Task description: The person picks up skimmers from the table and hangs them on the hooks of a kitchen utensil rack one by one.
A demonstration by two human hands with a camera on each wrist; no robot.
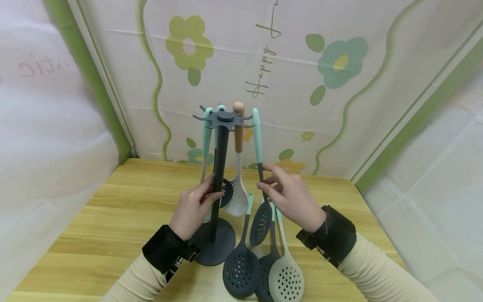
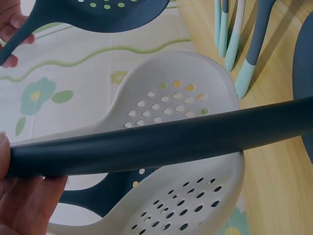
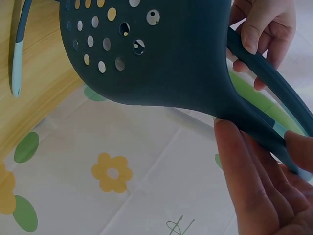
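Note:
My left hand grips the dark upright post of a utensil stand, which has a round base and a hooked top. With thumb and fingers, my right hand pinches the neck of a dark slotted spoon with a mint handle. The top of that handle overlaps a right-hand hook in the head view. A whitish slotted spoon with a wooden handle hangs behind the post. Mint-handled utensils hang there too; the left wrist view shows a second pale slotted head below the post.
In front of the stand's right side lie several mint-handled utensils, among them a dark skimmer and a beige skimmer. The wooden table meets a flower-printed cloth at its back edge. More cloth hangs at both sides.

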